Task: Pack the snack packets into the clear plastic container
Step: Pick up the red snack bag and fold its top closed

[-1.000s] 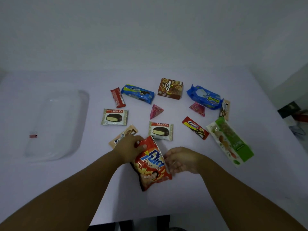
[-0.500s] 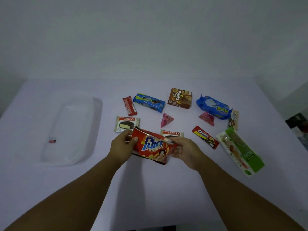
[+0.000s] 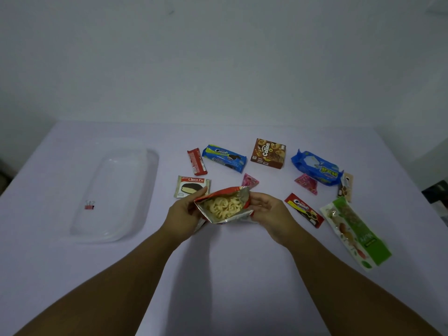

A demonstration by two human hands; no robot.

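Observation:
My left hand (image 3: 183, 214) and my right hand (image 3: 269, 212) hold a red snack bag (image 3: 224, 206) between them, just above the table. Its top is pulled wide open, showing silver lining and pale curled snacks inside. The clear plastic container (image 3: 116, 195) lies empty-looking at the left, apart from both hands. Other packets lie scattered beyond the bag: a Choco Pie (image 3: 191, 186), a blue Oreo pack (image 3: 224, 158), a brown Collon box (image 3: 268, 153), a blue bag (image 3: 316, 167) and a long green packet (image 3: 355, 231).
A small red binder clip (image 3: 89, 205) sits by the container's left side. A red wafer bar (image 3: 196, 161), two pink triangle packets (image 3: 249, 179), a small red Oreo pack (image 3: 304, 210) and a brown sachet (image 3: 346, 186) lie on the white table (image 3: 230, 275).
The red bag was lifted off the table, turned upright between both hands and pulled open at the top. The camera view has tilted so the table sits lower.

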